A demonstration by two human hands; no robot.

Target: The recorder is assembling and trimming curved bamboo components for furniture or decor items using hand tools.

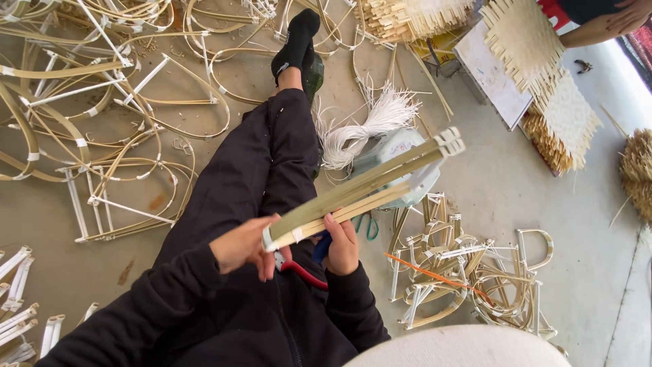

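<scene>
Both hands meet at the near end of a long bundle of flat pale bamboo strips bound with white tape (pixel 360 187), which slants up and away to the right above the lap. Left hand (pixel 242 245) closes around the taped near end, fingers curled over it. Right hand (pixel 341 243) grips the strips from below just beside the left, thumb on top, and also has hold of a pair of red-handled pliers (pixel 302 270), whose handle curves out beneath the wrists; a bit of blue shows between the hands, but what it is cannot be told.

Black trouser legs (pixel 265 170) stretch forward across the tan floor (pixel 496 183) to a black sock (pixel 297 41). Just beyond the bundle's far end lies a hank of white plastic strips (pixel 370 126) beside a pale rounded bag (pixel 401 153), its contents hidden.

Left of the legs, bent bamboo frames joined with white tape (pixel 102 136) sprawl in a loose heap. A smaller heap of taped frames (pixel 462 272) sits to the right, with a thin orange stick (pixel 435 275) across it. At upper right, square woven bamboo mats (pixel 523 41) rest on a flat white board (pixel 489 75), near another person's arm (pixel 598 27).
</scene>
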